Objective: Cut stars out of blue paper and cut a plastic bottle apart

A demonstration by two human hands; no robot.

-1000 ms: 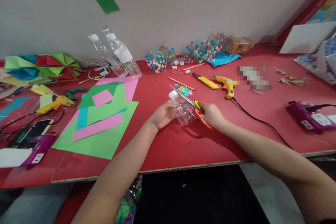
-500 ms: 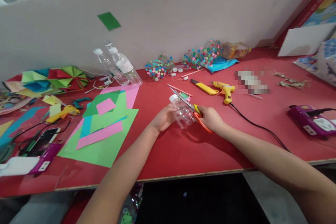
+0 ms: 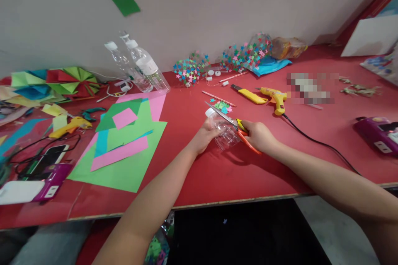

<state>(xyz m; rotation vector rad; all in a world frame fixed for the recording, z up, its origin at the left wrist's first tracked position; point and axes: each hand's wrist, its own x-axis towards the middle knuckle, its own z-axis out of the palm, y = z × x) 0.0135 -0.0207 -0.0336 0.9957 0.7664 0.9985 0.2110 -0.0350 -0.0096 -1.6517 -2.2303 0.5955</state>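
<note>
My left hand (image 3: 203,136) is closed around a clear plastic bottle (image 3: 226,134) with a white cap, tilted over the red table. In my right hand (image 3: 258,133) are scissors (image 3: 224,116) with orange and yellow handles. Their blades lie across the bottle near its neck, pointing up and left; how far they are apart is hard to see. Just beyond the bottle is a small pile of foam stars (image 3: 222,107) beside a striped straw (image 3: 217,98).
A yellow utility knife (image 3: 250,95) and a corded yellow glue gun (image 3: 276,100) lie to the right. Coloured paper sheets (image 3: 124,174) cover the table's left part. Clear bottles (image 3: 146,66) and star-covered bottles (image 3: 186,71) stand or lie along the wall. A purple power strip (image 3: 376,134) is at right.
The view has shifted down and slightly left, so the scene sits differently. Both hands keep their hold on the bottle and scissors, and more of the star pile shows.
</note>
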